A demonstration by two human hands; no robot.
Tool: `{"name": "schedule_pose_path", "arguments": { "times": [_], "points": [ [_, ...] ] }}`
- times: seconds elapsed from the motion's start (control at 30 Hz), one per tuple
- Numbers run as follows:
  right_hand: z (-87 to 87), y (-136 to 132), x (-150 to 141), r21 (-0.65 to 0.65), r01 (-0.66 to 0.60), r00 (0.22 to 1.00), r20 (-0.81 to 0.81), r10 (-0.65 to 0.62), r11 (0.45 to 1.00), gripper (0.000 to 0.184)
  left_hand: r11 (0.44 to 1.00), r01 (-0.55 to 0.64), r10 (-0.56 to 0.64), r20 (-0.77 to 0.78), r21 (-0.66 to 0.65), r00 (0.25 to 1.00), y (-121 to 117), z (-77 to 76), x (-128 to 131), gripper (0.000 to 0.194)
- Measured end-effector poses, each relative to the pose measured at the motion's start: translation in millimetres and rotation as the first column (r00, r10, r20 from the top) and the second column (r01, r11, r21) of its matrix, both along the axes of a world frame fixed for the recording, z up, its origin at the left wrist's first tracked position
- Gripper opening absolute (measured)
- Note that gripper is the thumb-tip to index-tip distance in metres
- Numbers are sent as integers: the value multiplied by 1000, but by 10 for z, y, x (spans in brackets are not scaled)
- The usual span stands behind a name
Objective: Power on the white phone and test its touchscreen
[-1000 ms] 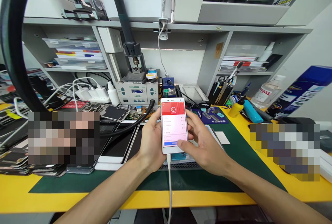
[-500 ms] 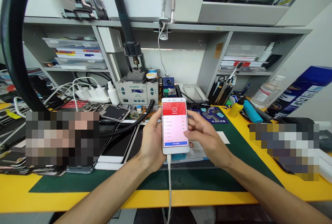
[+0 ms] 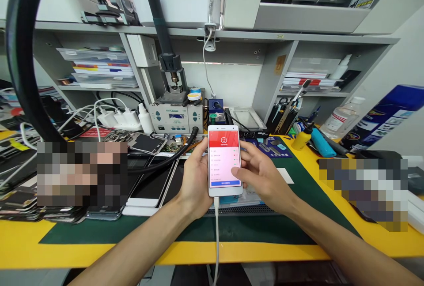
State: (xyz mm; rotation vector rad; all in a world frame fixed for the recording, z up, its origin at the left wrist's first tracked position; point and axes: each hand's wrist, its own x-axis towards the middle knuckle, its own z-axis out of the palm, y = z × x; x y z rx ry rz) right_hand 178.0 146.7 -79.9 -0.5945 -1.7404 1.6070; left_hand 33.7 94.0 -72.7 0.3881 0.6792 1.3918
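Observation:
A white smartphone (image 3: 225,160) is held upright above the green mat, its screen lit with a red banner, a list and a blue button. My left hand (image 3: 195,178) is closed around its left side, the thumb along the edge. With its fingers at the phone's right edge, partly hidden behind it, my right hand (image 3: 266,175) also grips it, and the thumb lies over the right part of the screen. A white cable (image 3: 217,233) runs from the phone's bottom end down past the table edge.
Phones and screens (image 3: 142,197) lie stacked on the left of the green mat (image 3: 265,231). Behind stands a hot-air station (image 3: 177,118) with a thick black hose (image 3: 20,56). A yellow bottle (image 3: 301,138) and a clear bottle (image 3: 341,118) are at right. Grey shelving (image 3: 291,65) closes off the back.
My right thumb has shifted slightly left over the screen. Both hands still hold the phone, and the displayed list looks the same. The whole view has moved a little.

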Motion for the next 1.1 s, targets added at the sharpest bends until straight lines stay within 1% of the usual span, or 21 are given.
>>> {"name": "schedule_pose_path", "arguments": {
  "times": [0.1,0.2,0.33,0.5,0.7,0.83,0.9,0.93,0.97,1.0,1.03,1.07,1.1],
  "points": [
    [4,5,0,-25,-12,1000,-18,12,1000,50,1000,15,-15,0,6,1000,-12,1,-3,57],
    [3,6,1,-88,-21,999,-40,17,996,53,999,44,-44,13,23,999,-11,-11,-10,58],
    [-1,8,13,-146,-23,996,-91,10,989,50,997,69,-70,9,31,998,-1,-26,-19,61],
    [5,16,24,-175,-27,993,-118,6,984,47,993,96,-96,-6,69,995,-6,-20,-20,64],
    [11,27,31,-184,-7,996,-90,-10,983,45,991,108,-109,9,80,994,-15,-17,-20,63],
    [-16,45,35,-199,-20,994,-111,-2,980,48,991,108,-110,23,73,994,-14,-8,-16,63],
    [-19,57,37,-189,3,994,-104,-23,982,52,991,110,-112,33,72,993,-16,-1,-16,64],
    [-18,66,42,-162,38,995,-84,-52,986,53,992,108,-111,37,70,993,-17,2,-17,63],
    [-15,76,51,-106,91,993,-59,-98,990,54,992,101,-104,39,69,994,-18,5,-19,63],
    [-11,87,64,-16,155,987,-36,-156,988,53,993,93,-96,40,69,995,-19,6,-22,62],
    [-7,98,82,110,226,974,-24,-225,968,51,994,86,-89,42,70,995,-18,6,-25,61],
    [-2,108,104,265,290,955,-26,-294,919,48,994,83,-87,46,70,995,-17,5,-29,61],
    [2,113,128,436,340,934,-55,-352,833,43,994,84,-87,51,69,995,-14,3,-33,61]
  ]
}}
